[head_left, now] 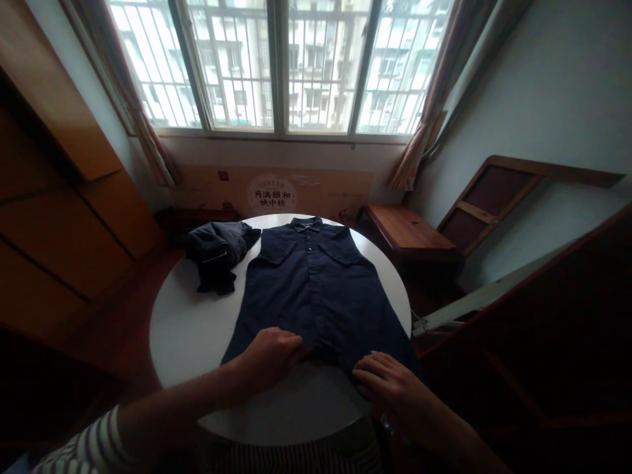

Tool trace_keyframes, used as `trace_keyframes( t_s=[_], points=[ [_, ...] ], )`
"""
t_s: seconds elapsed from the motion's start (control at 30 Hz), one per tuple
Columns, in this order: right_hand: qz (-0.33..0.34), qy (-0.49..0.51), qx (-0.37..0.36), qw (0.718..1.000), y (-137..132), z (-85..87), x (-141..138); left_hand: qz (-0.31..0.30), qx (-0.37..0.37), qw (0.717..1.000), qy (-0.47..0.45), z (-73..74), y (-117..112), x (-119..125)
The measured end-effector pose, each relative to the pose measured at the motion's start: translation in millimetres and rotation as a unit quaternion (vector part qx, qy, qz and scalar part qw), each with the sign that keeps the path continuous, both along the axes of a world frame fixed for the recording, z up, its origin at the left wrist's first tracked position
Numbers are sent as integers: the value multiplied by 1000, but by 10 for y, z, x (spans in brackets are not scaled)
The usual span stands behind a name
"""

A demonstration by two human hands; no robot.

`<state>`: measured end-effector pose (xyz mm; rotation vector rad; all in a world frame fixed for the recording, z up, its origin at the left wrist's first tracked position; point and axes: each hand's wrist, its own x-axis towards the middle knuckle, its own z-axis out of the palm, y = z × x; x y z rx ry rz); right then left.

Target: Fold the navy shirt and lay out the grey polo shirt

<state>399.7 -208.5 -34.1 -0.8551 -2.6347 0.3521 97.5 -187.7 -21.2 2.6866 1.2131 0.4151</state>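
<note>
A dark navy button-front shirt (309, 283) lies spread face up on the round white table (182, 336), its collar at the far side and its hem toward me. My left hand (274, 352) is closed on the hem, left of the button placket. On the right part of the hem, my right hand (382, 375) has its fingers curled over the cloth, gripping the edge. The shirt's chest pockets show near the top, and its lower right side hangs toward the table's rim.
A crumpled dark garment (217, 250) lies at the table's left. Beyond stands a long printed cardboard box (316, 187) under the barred window (281, 66). A wooden bench (409, 227) is at the back right, and orange cabinets (59, 224) line the left.
</note>
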Motion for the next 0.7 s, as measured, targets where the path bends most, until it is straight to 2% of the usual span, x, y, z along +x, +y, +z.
trace_keyframes(
  t_s=[0.1, 0.17, 0.2, 0.3, 0.4, 0.5, 0.57, 0.7],
  points=[
    [-114, 106, -23, 988, 32, 9, -75, 30, -47, 997, -55, 9, 107, -54],
    [-194, 155, -71, 966, 28, 32, -101, 35, -83, 991, -104, -11, 154, -79],
    [-210, 162, -98, 959, 19, 41, -112, 40, -98, 986, -127, -18, 172, -87],
    [-178, 137, -144, 964, -22, 17, -148, 62, -130, 974, -174, 0, 211, -90],
    [-154, 119, -108, 975, -44, -86, -179, 57, -136, 970, -194, 67, 235, -83],
    [-154, 114, -80, 978, -32, -147, -154, 24, -118, 972, -203, 132, 233, -103],
    [-139, 99, -85, 982, -30, -125, -100, -15, -76, 976, -202, 152, 210, -146],
    [-122, 38, -83, 988, -103, -64, 75, -120, 69, 981, -137, 123, 90, -275]
  ],
)
